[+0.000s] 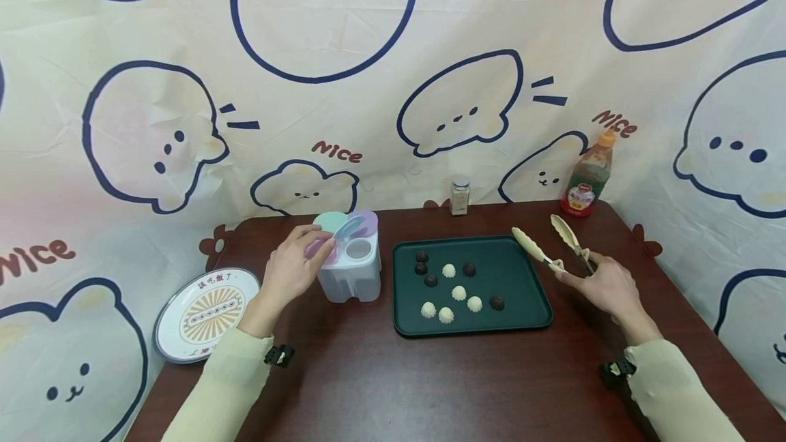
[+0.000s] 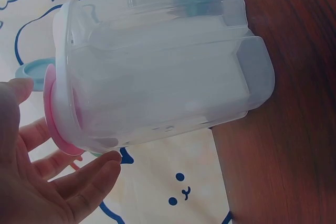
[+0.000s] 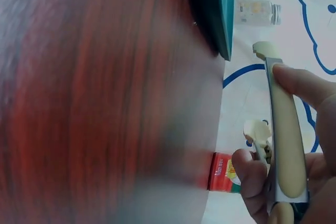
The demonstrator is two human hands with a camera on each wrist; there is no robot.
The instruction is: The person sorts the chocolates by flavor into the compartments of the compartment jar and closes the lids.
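Observation:
My left hand point(image 1: 293, 266) reaches to the translucent seasoning box point(image 1: 351, 266), its fingertips at the pink lid point(image 1: 319, 249) on the box's left side. In the left wrist view the fingers point(image 2: 84, 184) are straight beside the box point(image 2: 157, 77) and its pink lid point(image 2: 52, 114), holding nothing. My right hand point(image 1: 604, 283) grips cream tongs point(image 1: 552, 243) by their hinge end, right of the dark green tray point(image 1: 528, 316). The tongs' arms are spread apart over the tray's right edge. Several white and dark round sweets point(image 1: 458, 292) lie on the tray. The right wrist view shows the tongs point(image 3: 286, 145) in my grip.
A patterned plate point(image 1: 202, 314) lies at the table's left edge. A small spice jar point(image 1: 459, 195) and a sauce bottle point(image 1: 588, 179) stand at the back. The brown table point(image 1: 381, 380) is backed by a cartoon-print cloth.

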